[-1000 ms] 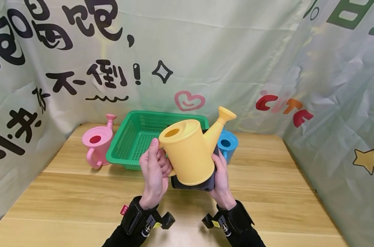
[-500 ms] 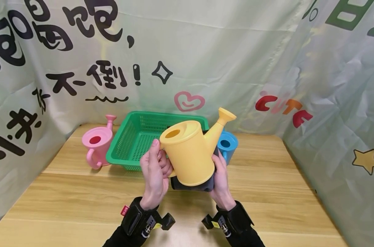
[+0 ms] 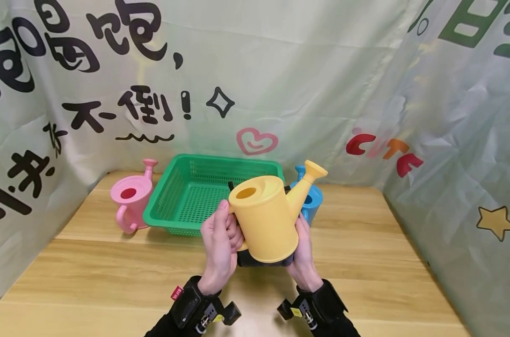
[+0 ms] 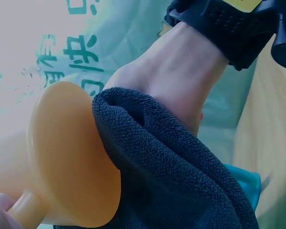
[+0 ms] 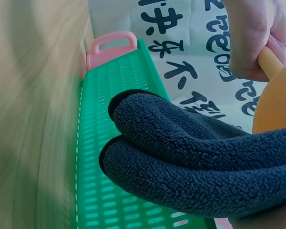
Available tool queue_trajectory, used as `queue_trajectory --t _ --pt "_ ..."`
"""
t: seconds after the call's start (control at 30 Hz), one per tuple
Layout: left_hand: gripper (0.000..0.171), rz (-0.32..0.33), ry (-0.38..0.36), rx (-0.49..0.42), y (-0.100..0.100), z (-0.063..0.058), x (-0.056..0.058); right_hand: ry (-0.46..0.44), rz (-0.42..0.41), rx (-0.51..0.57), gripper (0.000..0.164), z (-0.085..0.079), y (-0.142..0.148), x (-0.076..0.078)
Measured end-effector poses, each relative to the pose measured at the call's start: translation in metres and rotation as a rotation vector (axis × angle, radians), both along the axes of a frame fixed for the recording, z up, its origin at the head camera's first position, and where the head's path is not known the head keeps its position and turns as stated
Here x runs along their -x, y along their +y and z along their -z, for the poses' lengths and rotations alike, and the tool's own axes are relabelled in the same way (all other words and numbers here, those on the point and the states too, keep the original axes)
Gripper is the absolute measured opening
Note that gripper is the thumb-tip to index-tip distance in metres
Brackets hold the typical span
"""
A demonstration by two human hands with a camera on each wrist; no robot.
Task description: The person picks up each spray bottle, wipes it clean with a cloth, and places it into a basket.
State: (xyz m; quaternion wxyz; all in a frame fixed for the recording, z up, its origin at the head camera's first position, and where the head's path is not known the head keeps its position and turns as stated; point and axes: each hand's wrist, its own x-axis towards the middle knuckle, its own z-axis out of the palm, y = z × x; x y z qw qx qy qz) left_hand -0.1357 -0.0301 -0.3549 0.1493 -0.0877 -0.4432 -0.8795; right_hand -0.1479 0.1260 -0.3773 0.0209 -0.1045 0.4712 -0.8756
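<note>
A yellow watering can (image 3: 265, 224) is held off the table, tilted, with its spout pointing up to the right. My left hand (image 3: 218, 245) grips its handle, fingers curled round it and thumb near the top. On the other side my right hand (image 3: 304, 257) holds a folded dark grey towel (image 5: 195, 176) against the can. In the left wrist view the towel (image 4: 167, 162) lies close by the can's round base (image 4: 78, 157). Most of the right hand's fingers are hidden behind the can and the cloth.
Behind the hands a green perforated basket (image 3: 154, 213) stands on the wooden table (image 3: 91, 281). A pink watering can (image 3: 133, 191) is left of it, and a blue watering can (image 3: 316, 202) stands to its right, partly hidden by the yellow spout. Printed cloth (image 3: 314, 84) walls surround the table.
Both hands, with the yellow watering can and the towel, have shifted slightly right and downward in the head view. The can's spout now covers more of the blue one.
</note>
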Motion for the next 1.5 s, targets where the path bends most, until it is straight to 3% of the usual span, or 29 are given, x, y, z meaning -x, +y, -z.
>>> queue_trajectory --t 0.33,0.57,0.9,1.3,1.5 --pt "0.049 -0.003 -0.016 0.018 -0.003 0.002 0.001 -0.009 0.026 -0.035 0.032 0.006 0.000 -0.001" --pt "0.050 -0.021 -0.012 0.024 -0.005 -0.001 0.003 0.065 0.105 -0.139 0.029 0.005 -0.002 0.000" --pt "0.051 -0.040 -0.010 0.030 -0.007 -0.003 0.004 0.139 0.132 -0.204 0.027 0.005 -0.002 0.001" --pt "0.052 -0.109 0.012 -0.011 -0.014 -0.005 0.007 0.078 0.197 -0.250 0.031 0.004 -0.004 0.002" --pt "0.051 -0.112 0.029 -0.016 -0.014 -0.006 0.006 0.073 0.205 -0.253 0.032 0.004 -0.004 0.002"
